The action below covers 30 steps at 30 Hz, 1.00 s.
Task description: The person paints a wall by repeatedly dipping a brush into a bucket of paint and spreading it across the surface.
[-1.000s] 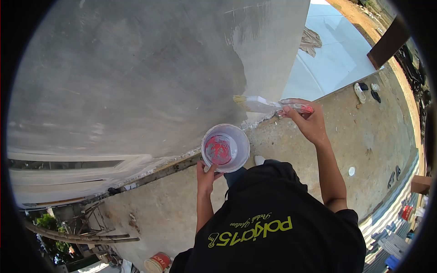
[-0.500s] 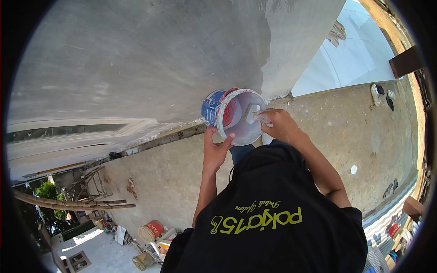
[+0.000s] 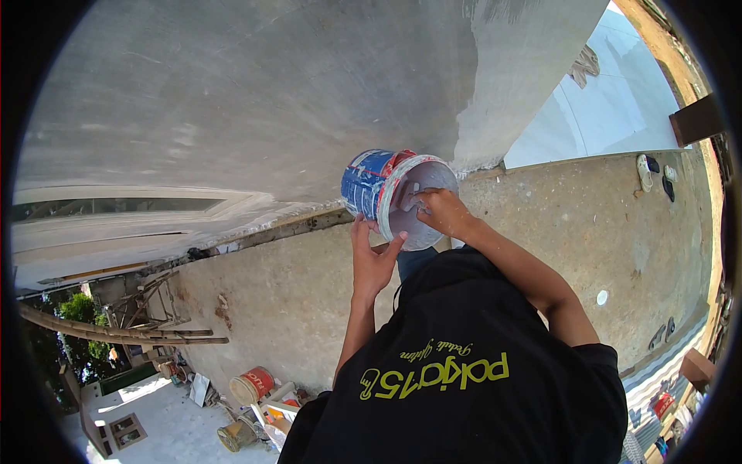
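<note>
A blue and red paint bucket (image 3: 365, 184) is tilted, its mouth facing me and its inside coated white. My left hand (image 3: 374, 259) grips its lower side, the thumb on the rim. Inside the mouth, my right hand (image 3: 442, 212) is closed around the handle of a paintbrush (image 3: 410, 195). The bristle end is deep in the bucket and partly hidden by the rim and my fingers. How much paint lies at the bottom cannot be made out.
A grey wall (image 3: 270, 93) with a wetter-looking patch rises beyond the bucket. On the concrete floor (image 3: 541, 224) are shoes (image 3: 648, 172) and a white round spot (image 3: 602, 298). A red-labelled bucket (image 3: 253, 384) stands among clutter at lower left, near bamboo poles (image 3: 147, 336).
My right hand has moved left and deeper into the bucket with the paintbrush. The bucket has turned slightly, showing more of its blue side. My left hand still holds it.
</note>
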{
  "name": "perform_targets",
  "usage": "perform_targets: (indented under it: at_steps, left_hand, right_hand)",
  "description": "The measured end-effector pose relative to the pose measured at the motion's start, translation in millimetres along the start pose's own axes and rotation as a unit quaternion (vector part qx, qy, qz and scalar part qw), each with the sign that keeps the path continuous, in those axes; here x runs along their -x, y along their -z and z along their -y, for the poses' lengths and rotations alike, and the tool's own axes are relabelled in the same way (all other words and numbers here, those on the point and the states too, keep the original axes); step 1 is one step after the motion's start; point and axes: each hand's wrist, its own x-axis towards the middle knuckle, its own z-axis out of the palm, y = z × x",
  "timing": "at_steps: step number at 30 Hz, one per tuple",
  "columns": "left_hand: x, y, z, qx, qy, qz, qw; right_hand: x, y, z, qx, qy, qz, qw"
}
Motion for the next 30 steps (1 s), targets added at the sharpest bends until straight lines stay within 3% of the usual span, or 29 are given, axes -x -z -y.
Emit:
perform_targets:
  at_steps: [4,8,10,13,16,19,22,25,28,30]
  left_hand:
    - [0.4,1.6,4.2,-0.002,0.003,-0.001,1.000]
    - [-0.3,2.4,7.6,0.026,0.004,-0.003,1.000]
    - [0.6,3.3,9.1,0.068,0.022,-0.003,0.997]
    - [-0.9,5.8,8.4,0.160,0.079,-0.001,0.984]
    - [-5.2,9.0,1.7,0.199,0.131,0.000,0.971]
    - [-8.1,8.4,2.6,0.198,0.146,-0.006,0.969]
    - [-9.9,7.5,7.4,0.206,0.153,-0.005,0.967]
    - [-12.9,5.8,10.6,0.225,0.154,-0.007,0.962]
    - [-15.4,8.2,16.6,0.232,0.159,-0.011,0.960]
    - [-19.1,12.3,27.8,0.241,0.149,-0.014,0.959]
  right_hand:
    - [0.9,0.6,2.6,-0.013,-0.007,-0.017,1.000]
    - [13.3,44.9,22.6,-0.116,-0.088,-0.069,0.987]
    - [22.4,63.8,26.8,-0.207,-0.183,-0.090,0.957]
    - [35.9,79.9,17.2,-0.409,-0.215,-0.144,0.875]
    - [46.0,97.8,26.3,-0.507,-0.258,-0.197,0.798]
    - [54.7,107.0,20.9,-0.550,-0.280,-0.211,0.758]
    - [63.5,117.4,20.5,-0.561,-0.261,-0.231,0.751]
    - [68.0,137.2,19.0,-0.477,-0.177,-0.235,0.828]
    - [69.5,175.7,28.5,-0.156,-0.117,-0.202,0.960]
    - [63.5,193.9,12.7,0.027,0.018,-0.222,0.975]
